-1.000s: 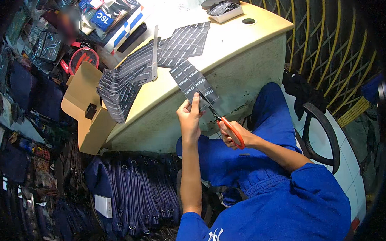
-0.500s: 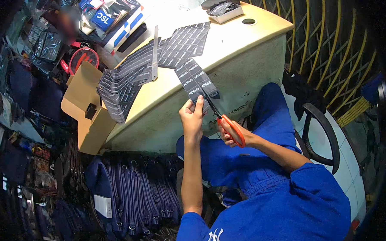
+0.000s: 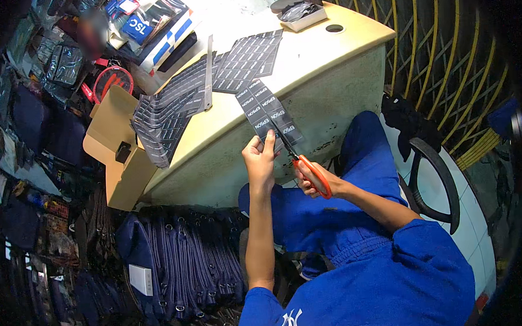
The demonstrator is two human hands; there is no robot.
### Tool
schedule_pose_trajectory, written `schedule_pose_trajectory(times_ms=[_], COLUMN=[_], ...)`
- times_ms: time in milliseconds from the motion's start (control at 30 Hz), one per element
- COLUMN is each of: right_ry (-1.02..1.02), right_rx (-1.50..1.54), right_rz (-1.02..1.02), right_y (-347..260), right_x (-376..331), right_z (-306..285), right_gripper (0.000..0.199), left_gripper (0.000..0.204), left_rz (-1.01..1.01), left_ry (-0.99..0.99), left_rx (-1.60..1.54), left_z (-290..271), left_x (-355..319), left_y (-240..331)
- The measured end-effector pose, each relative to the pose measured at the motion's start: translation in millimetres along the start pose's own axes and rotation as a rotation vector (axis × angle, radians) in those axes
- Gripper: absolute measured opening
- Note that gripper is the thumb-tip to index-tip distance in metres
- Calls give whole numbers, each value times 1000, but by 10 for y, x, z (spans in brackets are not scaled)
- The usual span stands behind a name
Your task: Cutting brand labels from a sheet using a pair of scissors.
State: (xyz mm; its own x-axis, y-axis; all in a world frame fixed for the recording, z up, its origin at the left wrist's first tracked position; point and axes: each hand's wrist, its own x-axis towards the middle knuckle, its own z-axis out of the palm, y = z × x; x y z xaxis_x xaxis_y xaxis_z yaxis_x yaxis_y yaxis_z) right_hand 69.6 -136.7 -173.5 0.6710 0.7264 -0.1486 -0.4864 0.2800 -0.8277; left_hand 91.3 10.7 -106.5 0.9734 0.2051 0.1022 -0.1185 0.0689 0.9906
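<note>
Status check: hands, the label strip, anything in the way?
Left hand pinching the dark label strip at its near end. Right hand working orange-handled scissors, blades in the strip. Strip overhangs the desk edge; nothing blocking.

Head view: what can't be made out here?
- Scissors: blade tips lost against the dark label strip.
- Right hand: fingers hidden by orange handles.
- Left hand: fingertips behind the strip's edge.
- Small tray: contents too small.
</note>
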Motion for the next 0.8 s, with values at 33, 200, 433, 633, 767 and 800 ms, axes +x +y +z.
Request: schedule_pose_trajectory(times_ms=[33, 200, 433, 633, 767, 800], right_ry=[6, 22, 58, 52, 43, 51], right_rx=[-4, -38, -97, -91, -69, -74], right_rz=[-20, -27, -57, -44, -34, -30], right_y=[7, -25, -8, 9, 1, -17], right_x=[7, -4, -4, 17, 6, -10], right_z=[-2, 20, 39, 10, 6, 19], right_gripper=[48, 50, 53, 56, 56, 57], left_gripper=[16, 17, 16, 15, 15, 16], left_rz=[0, -14, -2, 6, -8, -17], left_ry=[0, -4, -18, 38, 12, -11], left_rx=[0, 2, 7, -13, -9, -2], left_z=[-3, -5, 25, 76, 30, 20], left_x=[2, 1, -3, -26, -13, -11], left_y=[-7, -23, -17, 21, -8, -8])
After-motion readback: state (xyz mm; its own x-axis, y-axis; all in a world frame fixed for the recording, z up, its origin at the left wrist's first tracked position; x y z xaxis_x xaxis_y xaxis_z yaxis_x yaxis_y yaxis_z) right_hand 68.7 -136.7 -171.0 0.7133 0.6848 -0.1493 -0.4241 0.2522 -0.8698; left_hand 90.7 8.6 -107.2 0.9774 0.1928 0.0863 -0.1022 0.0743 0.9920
